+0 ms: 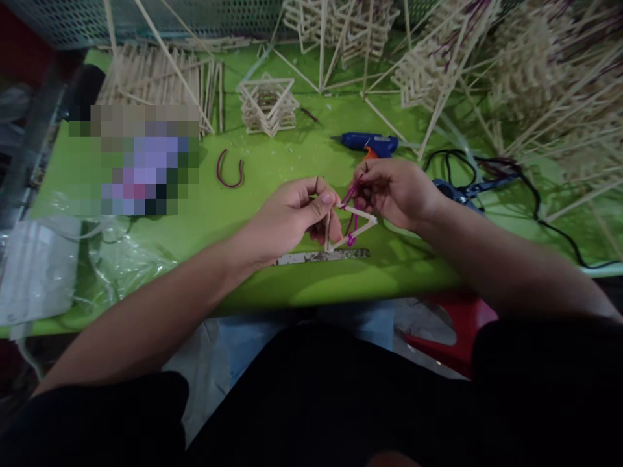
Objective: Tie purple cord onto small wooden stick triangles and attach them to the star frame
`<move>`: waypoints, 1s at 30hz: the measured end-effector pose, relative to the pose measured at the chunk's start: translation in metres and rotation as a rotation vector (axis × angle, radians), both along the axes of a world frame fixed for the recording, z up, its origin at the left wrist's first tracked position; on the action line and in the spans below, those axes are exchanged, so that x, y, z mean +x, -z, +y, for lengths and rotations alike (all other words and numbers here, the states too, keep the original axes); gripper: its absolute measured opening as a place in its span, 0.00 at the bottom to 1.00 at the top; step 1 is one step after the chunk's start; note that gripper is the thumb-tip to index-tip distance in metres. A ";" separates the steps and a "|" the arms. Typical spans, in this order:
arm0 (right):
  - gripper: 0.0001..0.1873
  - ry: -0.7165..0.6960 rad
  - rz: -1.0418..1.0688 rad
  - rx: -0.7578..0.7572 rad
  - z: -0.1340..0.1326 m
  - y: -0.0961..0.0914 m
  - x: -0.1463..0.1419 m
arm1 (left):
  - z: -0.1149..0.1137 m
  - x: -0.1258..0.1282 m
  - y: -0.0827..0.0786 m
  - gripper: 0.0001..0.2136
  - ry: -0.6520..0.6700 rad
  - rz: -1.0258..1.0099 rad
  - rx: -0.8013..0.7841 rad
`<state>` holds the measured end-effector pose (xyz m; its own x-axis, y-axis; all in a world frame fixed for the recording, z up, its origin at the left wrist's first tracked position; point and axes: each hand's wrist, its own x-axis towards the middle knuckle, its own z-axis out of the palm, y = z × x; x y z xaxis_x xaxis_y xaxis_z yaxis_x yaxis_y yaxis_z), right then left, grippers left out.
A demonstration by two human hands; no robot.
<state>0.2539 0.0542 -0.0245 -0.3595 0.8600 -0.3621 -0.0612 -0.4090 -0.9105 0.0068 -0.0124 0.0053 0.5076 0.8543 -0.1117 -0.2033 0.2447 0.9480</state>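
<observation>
My left hand (296,217) pinches a small triangle of pale wooden sticks (351,228) by its upper left corner, just above the green table (272,279). My right hand (394,191) is closed on a purple cord (351,217) that loops down through the triangle. Both hands meet over the middle of the table. A flat metal ruler (321,257) lies right under the triangle.
A blue glue gun (366,143) lies behind my right hand, with blue-handled scissors (467,191) and a black cable (530,194) to the right. A dark red cord piece (230,170) lies left. Stick lattices (268,104) and loose sticks (160,81) crowd the back; plastic wrap (43,266) sits left.
</observation>
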 end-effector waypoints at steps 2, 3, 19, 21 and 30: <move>0.14 -0.001 -0.007 0.018 0.002 0.000 0.003 | 0.001 0.000 -0.001 0.14 -0.001 0.010 0.005; 0.15 -0.003 -0.011 0.036 0.003 0.000 0.005 | 0.001 0.000 -0.001 0.14 0.003 0.005 0.009; 0.10 -0.094 0.197 0.122 -0.001 -0.031 0.009 | 0.001 -0.009 -0.011 0.22 0.083 0.029 0.143; 0.06 -0.087 0.064 0.246 0.001 -0.028 0.010 | 0.002 -0.010 -0.011 0.22 0.056 0.046 0.155; 0.24 -0.327 -0.307 0.625 -0.020 -0.036 0.007 | 0.001 -0.010 -0.017 0.19 -0.021 0.106 0.112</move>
